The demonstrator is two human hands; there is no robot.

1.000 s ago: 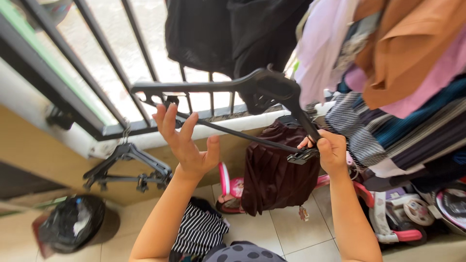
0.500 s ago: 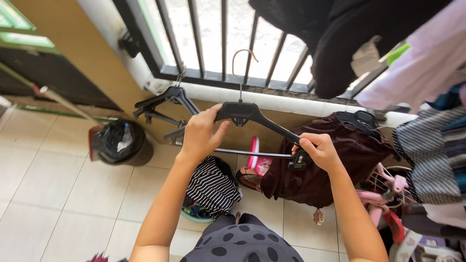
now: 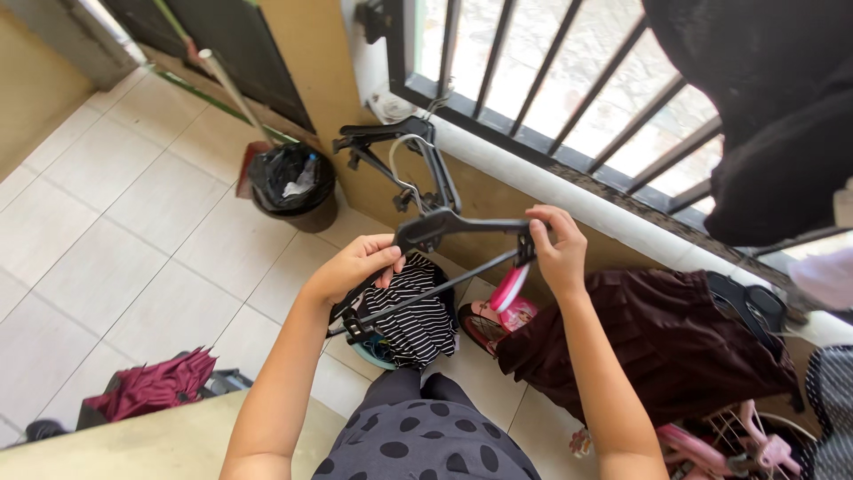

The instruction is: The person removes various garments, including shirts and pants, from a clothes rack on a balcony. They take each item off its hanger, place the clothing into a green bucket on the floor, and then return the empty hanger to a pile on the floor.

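Gripping one black hanger: two hands, left hand; right hand

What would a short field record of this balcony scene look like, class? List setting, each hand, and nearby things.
Setting: tiled floor beside a barred railing
Left hand: grips one end of a black hanger
Right hand: grips the hanger's other end
Below hands: striped cloth in a basin
On railing: spare hanger
Nearby: bin, maroon skirt, umbrella
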